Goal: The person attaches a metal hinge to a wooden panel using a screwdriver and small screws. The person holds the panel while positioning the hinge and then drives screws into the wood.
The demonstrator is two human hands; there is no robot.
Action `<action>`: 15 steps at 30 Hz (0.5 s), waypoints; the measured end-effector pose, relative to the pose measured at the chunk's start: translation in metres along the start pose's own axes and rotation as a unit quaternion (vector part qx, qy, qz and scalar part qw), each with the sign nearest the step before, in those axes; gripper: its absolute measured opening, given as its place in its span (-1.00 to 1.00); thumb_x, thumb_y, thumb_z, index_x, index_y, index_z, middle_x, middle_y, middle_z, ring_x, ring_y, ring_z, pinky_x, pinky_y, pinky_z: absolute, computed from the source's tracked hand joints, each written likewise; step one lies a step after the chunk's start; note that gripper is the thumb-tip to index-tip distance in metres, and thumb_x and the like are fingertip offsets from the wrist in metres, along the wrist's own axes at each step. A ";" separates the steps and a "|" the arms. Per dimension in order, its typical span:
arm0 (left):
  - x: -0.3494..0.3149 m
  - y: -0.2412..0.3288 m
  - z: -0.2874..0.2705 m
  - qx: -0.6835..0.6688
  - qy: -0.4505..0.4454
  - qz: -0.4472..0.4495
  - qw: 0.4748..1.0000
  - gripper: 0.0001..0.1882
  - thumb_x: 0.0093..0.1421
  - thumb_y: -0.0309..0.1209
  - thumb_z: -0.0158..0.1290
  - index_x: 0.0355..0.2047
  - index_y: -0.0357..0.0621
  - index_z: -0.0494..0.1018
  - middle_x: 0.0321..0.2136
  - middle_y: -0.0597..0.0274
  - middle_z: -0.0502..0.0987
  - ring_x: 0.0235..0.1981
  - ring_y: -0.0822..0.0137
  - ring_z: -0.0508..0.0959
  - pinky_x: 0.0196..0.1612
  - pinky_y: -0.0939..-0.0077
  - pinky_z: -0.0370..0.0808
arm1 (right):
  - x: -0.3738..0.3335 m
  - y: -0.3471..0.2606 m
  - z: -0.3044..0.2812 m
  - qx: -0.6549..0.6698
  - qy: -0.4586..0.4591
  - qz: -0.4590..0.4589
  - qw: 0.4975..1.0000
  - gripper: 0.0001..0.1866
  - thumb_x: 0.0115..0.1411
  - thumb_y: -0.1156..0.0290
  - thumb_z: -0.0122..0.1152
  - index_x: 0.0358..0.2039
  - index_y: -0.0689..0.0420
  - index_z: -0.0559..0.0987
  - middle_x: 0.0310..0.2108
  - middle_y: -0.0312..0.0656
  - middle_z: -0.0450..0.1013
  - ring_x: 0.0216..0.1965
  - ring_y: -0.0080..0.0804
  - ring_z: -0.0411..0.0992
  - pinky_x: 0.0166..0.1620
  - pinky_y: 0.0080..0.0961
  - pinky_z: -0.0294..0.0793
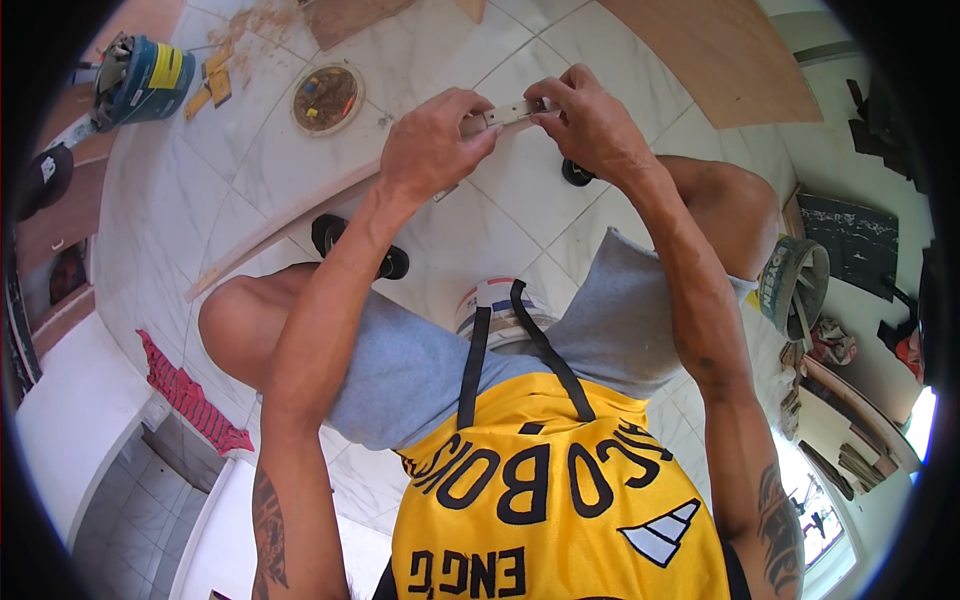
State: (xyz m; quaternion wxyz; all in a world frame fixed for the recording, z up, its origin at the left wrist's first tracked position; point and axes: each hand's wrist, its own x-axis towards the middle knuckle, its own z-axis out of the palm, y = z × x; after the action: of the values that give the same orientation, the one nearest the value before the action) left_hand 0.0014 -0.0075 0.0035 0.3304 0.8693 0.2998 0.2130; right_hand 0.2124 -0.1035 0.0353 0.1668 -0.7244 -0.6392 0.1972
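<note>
Strip [513, 112], pale, holed: held over the floor [480, 215] between left hand [437, 140] and right hand [590, 122], at the upper end of a long batten [290, 225]; contact with batten hard to tell. Left grip: thumb and fingers pinched on strip's left part. Right grip: pinched at its right end. Nearby: round tub [357, 102] with small bits inside, beyond left hand; blue bucket [155, 80], upper left; brown board [715, 60], upper right; white bucket [500, 297] between legs; red cloth [188, 395], left.
</note>
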 end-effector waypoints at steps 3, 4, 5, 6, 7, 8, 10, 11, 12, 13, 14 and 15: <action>-0.001 0.001 0.001 0.000 0.002 -0.016 1.000 -0.69 0.14 -0.28 0.32 -0.14 -0.11 0.59 -0.24 0.15 0.68 -0.24 0.05 0.69 -0.20 0.27 0.61 | 0.000 -0.004 0.000 -0.003 0.002 0.006 1.000 -0.76 0.27 0.37 0.33 -0.05 -0.01 0.63 -0.15 -0.06 0.43 -0.24 -0.09 0.56 -0.15 -0.23 0.59; 0.000 0.003 0.000 -0.004 -0.003 -0.026 1.000 -0.69 0.14 -0.28 0.32 -0.14 -0.11 0.59 -0.24 0.15 0.68 -0.24 0.05 0.69 -0.20 0.27 0.61 | 0.000 -0.005 -0.001 0.000 0.004 0.013 1.000 -0.79 0.26 0.40 0.33 -0.08 -0.02 0.64 -0.19 -0.11 0.43 -0.26 -0.15 0.54 -0.17 -0.24 0.58; 0.000 0.005 0.000 -0.008 -0.008 -0.036 0.999 -0.69 0.14 -0.28 0.32 -0.14 -0.11 0.60 -0.25 0.15 0.68 -0.24 0.06 0.69 -0.21 0.27 0.60 | 0.000 -0.005 -0.002 0.000 0.005 0.014 1.000 -0.79 0.26 0.40 0.33 -0.08 -0.02 0.64 -0.19 -0.11 0.43 -0.26 -0.15 0.54 -0.17 -0.24 0.58; 0.000 0.005 -0.001 -0.007 -0.008 -0.036 0.999 -0.69 0.14 -0.28 0.32 -0.14 -0.11 0.60 -0.25 0.15 0.68 -0.24 0.06 0.69 -0.21 0.27 0.60 | 0.001 -0.005 -0.003 0.000 -0.001 0.016 1.000 -0.80 0.26 0.40 0.33 -0.09 -0.02 0.64 -0.20 -0.11 0.42 -0.26 -0.15 0.54 -0.17 -0.24 0.58; -0.001 0.005 -0.001 -0.006 -0.012 -0.041 0.999 -0.70 0.15 -0.25 0.30 -0.16 -0.08 0.60 -0.24 0.19 0.68 -0.23 0.07 0.68 -0.19 0.25 0.61 | 0.001 -0.006 -0.004 0.001 -0.006 0.019 1.000 -0.81 0.26 0.40 0.33 -0.10 -0.01 0.63 -0.20 -0.11 0.42 -0.26 -0.15 0.54 -0.17 -0.24 0.57; -0.001 0.005 -0.002 -0.005 -0.015 -0.045 0.999 -0.71 0.15 -0.23 0.28 -0.17 -0.06 0.61 -0.22 0.22 0.67 -0.23 0.08 0.68 -0.18 0.23 0.61 | 0.002 -0.007 -0.004 0.001 -0.006 0.019 1.000 -0.81 0.26 0.40 0.33 -0.10 -0.01 0.63 -0.20 -0.11 0.42 -0.26 -0.15 0.54 -0.17 -0.24 0.57; -0.001 0.005 -0.002 -0.008 -0.014 -0.046 0.999 -0.71 0.15 -0.23 0.28 -0.17 -0.06 0.61 -0.22 0.23 0.67 -0.23 0.09 0.68 -0.18 0.23 0.61 | 0.002 -0.006 -0.006 -0.001 -0.026 0.009 1.000 -0.74 0.25 0.39 0.34 -0.04 0.03 0.63 -0.13 -0.01 0.43 -0.22 -0.04 0.57 -0.15 -0.20 0.61; -0.001 0.005 -0.001 -0.011 -0.013 -0.047 0.999 -0.71 0.15 -0.23 0.29 -0.17 -0.06 0.61 -0.23 0.23 0.67 -0.23 0.09 0.68 -0.19 0.24 0.61 | 0.002 -0.007 -0.007 -0.001 -0.026 0.009 1.000 -0.74 0.25 0.39 0.34 -0.04 0.03 0.63 -0.13 -0.01 0.43 -0.22 -0.04 0.57 -0.15 -0.20 0.61; -0.001 0.005 -0.001 -0.011 -0.013 -0.047 0.999 -0.71 0.15 -0.23 0.29 -0.17 -0.06 0.61 -0.23 0.23 0.67 -0.23 0.09 0.68 -0.19 0.24 0.61 | 0.002 -0.007 -0.007 -0.002 -0.028 0.009 1.000 -0.75 0.25 0.39 0.35 -0.05 0.04 0.63 -0.13 -0.01 0.43 -0.22 -0.04 0.58 -0.16 -0.20 0.61; -0.001 0.005 -0.001 -0.012 -0.010 -0.044 0.999 -0.71 0.15 -0.24 0.28 -0.16 -0.05 0.61 -0.23 0.24 0.67 -0.23 0.10 0.68 -0.19 0.24 0.61 | 0.002 -0.007 -0.008 -0.003 -0.030 0.010 0.999 -0.75 0.24 0.39 0.35 -0.06 0.05 0.63 -0.13 -0.01 0.43 -0.22 -0.04 0.58 -0.16 -0.20 0.61; -0.001 0.006 -0.001 -0.013 -0.007 -0.042 0.999 -0.71 0.15 -0.24 0.28 -0.16 -0.05 0.61 -0.23 0.25 0.67 -0.23 0.11 0.68 -0.20 0.25 0.61 | 0.002 -0.007 -0.008 -0.003 -0.030 0.010 0.999 -0.75 0.24 0.39 0.35 -0.06 0.05 0.63 -0.13 -0.01 0.43 -0.22 -0.04 0.58 -0.16 -0.20 0.61; -0.001 0.007 -0.001 -0.013 -0.007 -0.042 0.999 -0.71 0.15 -0.24 0.28 -0.16 -0.05 0.61 -0.23 0.25 0.67 -0.23 0.11 0.68 -0.20 0.25 0.61 | 0.002 -0.007 -0.008 -0.004 -0.029 0.008 1.000 -0.75 0.24 0.39 0.36 -0.06 0.05 0.64 -0.13 -0.01 0.43 -0.22 -0.04 0.58 -0.16 -0.20 0.61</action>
State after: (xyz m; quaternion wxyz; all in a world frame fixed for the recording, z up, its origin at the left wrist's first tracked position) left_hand 0.0024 -0.0119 0.0089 0.3518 0.8532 0.3307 0.1971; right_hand 0.2108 -0.1009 0.0452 0.1435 -0.7239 -0.6391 0.2168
